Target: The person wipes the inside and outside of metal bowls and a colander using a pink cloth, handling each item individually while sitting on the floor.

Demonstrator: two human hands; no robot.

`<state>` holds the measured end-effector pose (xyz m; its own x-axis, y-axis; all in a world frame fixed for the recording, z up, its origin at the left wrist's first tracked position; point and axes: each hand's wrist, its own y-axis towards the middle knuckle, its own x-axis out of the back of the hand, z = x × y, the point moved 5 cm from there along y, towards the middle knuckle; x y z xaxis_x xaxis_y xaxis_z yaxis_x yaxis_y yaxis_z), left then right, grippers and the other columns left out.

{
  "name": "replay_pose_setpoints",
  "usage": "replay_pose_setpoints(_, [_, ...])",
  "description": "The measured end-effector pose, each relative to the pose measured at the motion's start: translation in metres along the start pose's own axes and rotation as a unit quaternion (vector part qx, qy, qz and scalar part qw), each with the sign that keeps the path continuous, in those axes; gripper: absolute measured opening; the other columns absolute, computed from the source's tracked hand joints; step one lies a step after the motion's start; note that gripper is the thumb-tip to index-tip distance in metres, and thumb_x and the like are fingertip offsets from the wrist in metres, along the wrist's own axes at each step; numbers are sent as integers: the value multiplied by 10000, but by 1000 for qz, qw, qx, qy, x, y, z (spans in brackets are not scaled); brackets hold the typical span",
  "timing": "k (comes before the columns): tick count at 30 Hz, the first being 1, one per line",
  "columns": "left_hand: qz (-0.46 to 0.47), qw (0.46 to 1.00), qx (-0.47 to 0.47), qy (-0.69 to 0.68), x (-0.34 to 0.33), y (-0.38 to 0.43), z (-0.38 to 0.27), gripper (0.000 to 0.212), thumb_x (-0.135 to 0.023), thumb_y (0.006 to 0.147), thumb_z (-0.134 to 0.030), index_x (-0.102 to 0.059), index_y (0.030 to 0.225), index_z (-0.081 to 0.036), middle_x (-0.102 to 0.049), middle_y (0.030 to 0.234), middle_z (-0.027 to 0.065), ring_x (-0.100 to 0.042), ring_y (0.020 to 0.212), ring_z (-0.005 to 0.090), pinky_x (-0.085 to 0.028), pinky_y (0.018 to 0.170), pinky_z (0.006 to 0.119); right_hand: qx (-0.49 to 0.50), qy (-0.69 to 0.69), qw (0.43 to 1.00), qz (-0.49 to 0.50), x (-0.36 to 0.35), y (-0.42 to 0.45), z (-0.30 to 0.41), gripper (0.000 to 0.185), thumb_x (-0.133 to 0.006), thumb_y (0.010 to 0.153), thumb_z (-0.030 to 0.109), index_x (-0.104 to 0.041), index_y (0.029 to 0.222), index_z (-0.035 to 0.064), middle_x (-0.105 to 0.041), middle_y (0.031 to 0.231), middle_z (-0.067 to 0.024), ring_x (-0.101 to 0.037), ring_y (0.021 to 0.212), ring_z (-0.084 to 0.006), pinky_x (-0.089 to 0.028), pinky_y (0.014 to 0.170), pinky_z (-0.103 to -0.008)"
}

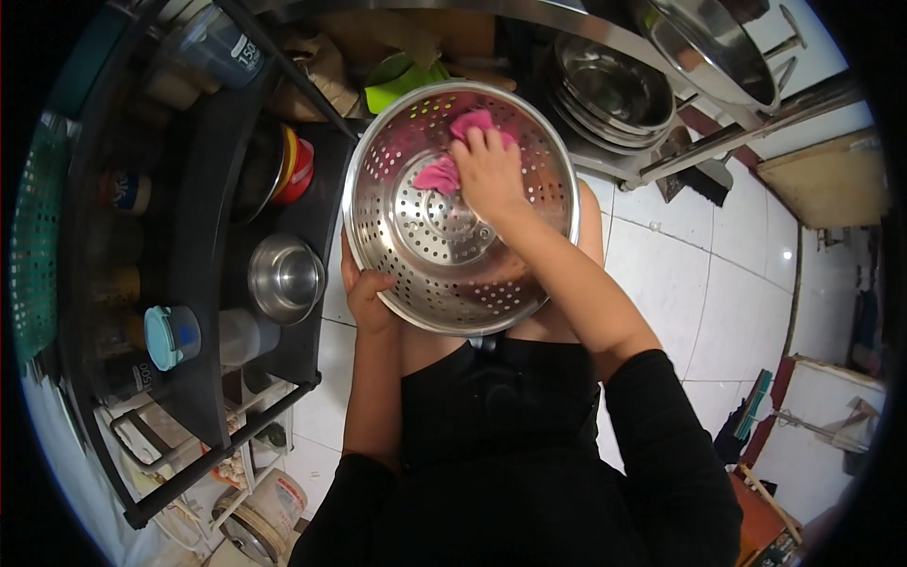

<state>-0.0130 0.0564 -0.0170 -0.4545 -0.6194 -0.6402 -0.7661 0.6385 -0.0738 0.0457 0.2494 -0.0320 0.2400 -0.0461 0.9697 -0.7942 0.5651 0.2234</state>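
A large stainless steel colander (pixel 439 276) with round holes is tilted toward me above my lap. My left hand (pixel 372 298) grips its rim at the lower left, thumb over the inside edge and the other fingers hidden behind the wall. Inside the bowl, my right hand (pixel 490 173) presses a pink cloth (pixel 438 176) against the metal on the far side. Parts of the cloth stick out above the fingers and to their left. Pink reflections show on the inner wall.
On my left stands a black shelf rack (pixel 205 283) with a steel bowl (pixel 286 278) and a blue-lidded container (pixel 172 337). Stacked steel basins (pixel 613 92) sit at the far right, near a large steel pot (pixel 716 49). A brush (pixel 698 184) lies over the white tiled floor (pixel 659 283).
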Motion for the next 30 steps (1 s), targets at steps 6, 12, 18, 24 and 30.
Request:
replay_pose_setpoints(6, [15,1000,-17,15,1,3,-1,691,-488,640,-93,-406,1312,45,-561,1173,165,-565,1070,261,-435,956,339,3,41,943,330,10,-99,13,443,-594,783,234,-530,1199,95,-442,1244,-136,-466,1129,-311,-388,948,-440])
replay_pose_setpoints(12, [36,998,-13,-43,13,1,18,562,-477,886,-219,-325,1375,13,-489,1276,157,-501,1162,272,-379,1008,385,86,599,783,147,34,-87,80,423,-588,833,149,-465,1221,34,-384,1264,-245,-417,1185,-448,-352,1003,-429])
replay_pose_setpoints(18, [32,999,-17,40,4,-9,6,690,-541,783,-114,-287,1412,13,-461,1325,148,-481,1196,263,-372,1020,365,68,462,863,-191,79,5,90,430,-620,759,132,-555,1183,166,-424,1051,-201,-480,979,-389,-462,805,-437])
replay_pose_setpoints(24, [12,997,-9,72,12,-15,2,842,-540,561,-17,-342,1375,57,-539,1227,155,-551,1100,259,-428,960,322,-136,75,960,-235,77,58,-17,219,-633,744,290,-656,885,125,-522,1034,-107,-587,871,-305,-531,577,-420])
replay_pose_setpoints(30, [25,998,-7,51,-2,-4,-5,868,-517,509,-35,-361,1359,58,-557,1179,143,-559,1068,248,-431,943,296,-175,47,959,-220,53,45,-70,318,-580,804,399,-704,890,119,-595,1018,-82,-602,891,-341,-528,627,-443])
